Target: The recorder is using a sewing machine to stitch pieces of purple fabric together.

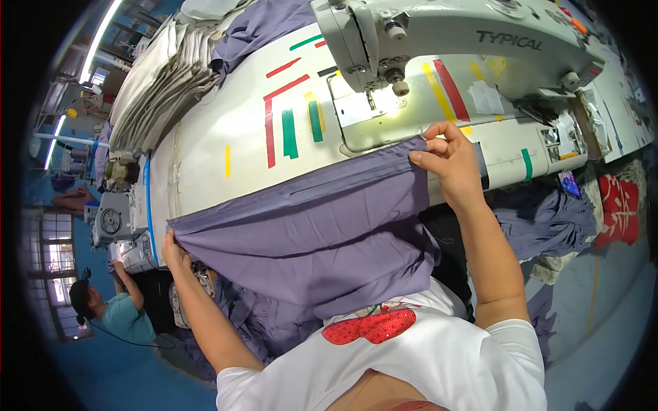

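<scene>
A purple-grey fabric piece [295, 240] is stretched between my two hands along the front edge of the sewing table. My left hand [175, 251] grips its left corner at the table's edge, fingers partly hidden behind the cloth. My right hand [447, 156] pinches the upper right corner between thumb and fingers. A folded, seamed band runs along the fabric's top edge, pulled fairly straight, while the lower part hangs in loose folds toward my lap. Just beyond my right hand stands the sewing machine [439, 41], its lit needle area [371, 103] apart from the cloth.
A tall stack of pale fabric pieces [161, 82] and purple cloth [264, 27] lie at the back left. Coloured tape strips [290, 133] mark the white tabletop [205, 130]. More cloth [548, 216] is heaped at right. Another person [123, 315] works at far left.
</scene>
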`<action>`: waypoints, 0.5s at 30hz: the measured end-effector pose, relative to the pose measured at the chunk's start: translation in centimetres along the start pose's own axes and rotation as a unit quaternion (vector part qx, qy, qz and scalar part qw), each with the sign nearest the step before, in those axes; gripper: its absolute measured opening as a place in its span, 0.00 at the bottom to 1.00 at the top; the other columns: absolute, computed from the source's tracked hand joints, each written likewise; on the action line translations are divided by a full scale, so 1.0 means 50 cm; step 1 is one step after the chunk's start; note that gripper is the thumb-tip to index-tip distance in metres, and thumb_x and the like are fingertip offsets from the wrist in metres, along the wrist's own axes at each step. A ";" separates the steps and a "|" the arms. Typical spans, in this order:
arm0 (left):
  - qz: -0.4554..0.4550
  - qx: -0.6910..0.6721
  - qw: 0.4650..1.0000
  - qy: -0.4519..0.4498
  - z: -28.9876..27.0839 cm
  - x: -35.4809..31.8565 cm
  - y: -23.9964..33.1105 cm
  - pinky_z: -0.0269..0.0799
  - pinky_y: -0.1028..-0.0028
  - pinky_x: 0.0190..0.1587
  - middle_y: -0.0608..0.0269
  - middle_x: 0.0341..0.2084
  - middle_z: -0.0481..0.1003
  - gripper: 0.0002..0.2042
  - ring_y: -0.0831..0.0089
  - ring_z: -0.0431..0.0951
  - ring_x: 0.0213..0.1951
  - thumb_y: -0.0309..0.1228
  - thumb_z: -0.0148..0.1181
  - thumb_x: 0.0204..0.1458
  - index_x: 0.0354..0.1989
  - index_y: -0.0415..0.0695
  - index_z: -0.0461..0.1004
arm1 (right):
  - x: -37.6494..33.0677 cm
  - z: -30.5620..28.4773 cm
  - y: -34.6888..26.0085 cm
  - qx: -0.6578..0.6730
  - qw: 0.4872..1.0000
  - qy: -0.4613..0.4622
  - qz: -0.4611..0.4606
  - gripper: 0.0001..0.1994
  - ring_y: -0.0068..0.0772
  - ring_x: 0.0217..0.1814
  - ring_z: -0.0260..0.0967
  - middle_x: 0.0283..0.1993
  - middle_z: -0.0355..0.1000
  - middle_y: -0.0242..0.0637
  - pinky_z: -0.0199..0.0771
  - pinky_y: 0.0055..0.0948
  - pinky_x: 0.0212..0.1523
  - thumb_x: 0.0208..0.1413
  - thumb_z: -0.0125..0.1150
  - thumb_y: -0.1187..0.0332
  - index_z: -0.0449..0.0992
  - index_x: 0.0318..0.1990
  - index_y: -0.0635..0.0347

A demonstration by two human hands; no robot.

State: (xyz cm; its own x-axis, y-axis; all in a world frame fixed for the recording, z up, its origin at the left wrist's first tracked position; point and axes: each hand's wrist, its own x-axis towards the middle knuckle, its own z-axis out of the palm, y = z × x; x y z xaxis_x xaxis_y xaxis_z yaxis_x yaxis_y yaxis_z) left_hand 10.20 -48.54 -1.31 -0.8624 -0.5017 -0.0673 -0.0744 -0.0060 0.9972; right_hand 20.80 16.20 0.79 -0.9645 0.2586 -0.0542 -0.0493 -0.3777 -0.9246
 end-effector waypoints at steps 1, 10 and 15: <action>-0.003 0.004 1.000 0.000 0.001 0.029 -0.002 0.73 0.68 0.44 0.56 0.37 0.75 0.11 0.67 0.76 0.37 0.32 0.53 0.59 0.43 0.37 0.69 | 0.007 0.006 0.001 -0.006 1.000 0.006 0.012 0.17 0.16 0.28 0.70 0.24 0.71 0.25 0.70 0.15 0.35 0.45 0.64 0.84 0.66 0.40 0.59; 0.338 0.524 0.776 0.096 0.064 0.188 -0.114 0.67 0.54 0.38 0.37 0.30 0.73 0.11 0.47 0.74 0.32 0.33 0.52 0.51 0.32 0.36 0.72 | 0.076 0.061 0.045 -0.042 0.997 0.036 0.053 0.16 0.11 0.27 0.63 0.23 0.68 0.23 0.67 0.15 0.33 0.43 0.67 0.83 0.68 0.37 0.62; 0.220 0.687 0.684 0.106 0.206 0.139 -0.018 0.66 0.55 0.48 0.45 0.42 0.71 0.12 0.49 0.71 0.46 0.30 0.53 0.52 0.44 0.40 0.69 | 0.088 0.072 0.060 -0.074 0.994 0.041 0.063 0.14 0.12 0.28 0.63 0.24 0.68 0.25 0.66 0.15 0.34 0.45 0.65 0.83 0.67 0.37 0.62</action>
State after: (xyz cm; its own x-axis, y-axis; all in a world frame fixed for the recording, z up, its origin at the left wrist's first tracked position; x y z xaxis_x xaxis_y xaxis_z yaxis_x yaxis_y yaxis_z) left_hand -0.91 -43.10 -2.99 -0.8720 -0.3072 0.3812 -0.3561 0.9323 -0.0632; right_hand 15.45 13.00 -0.85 -0.9359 0.2907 -0.1988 0.1161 -0.2782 -0.9535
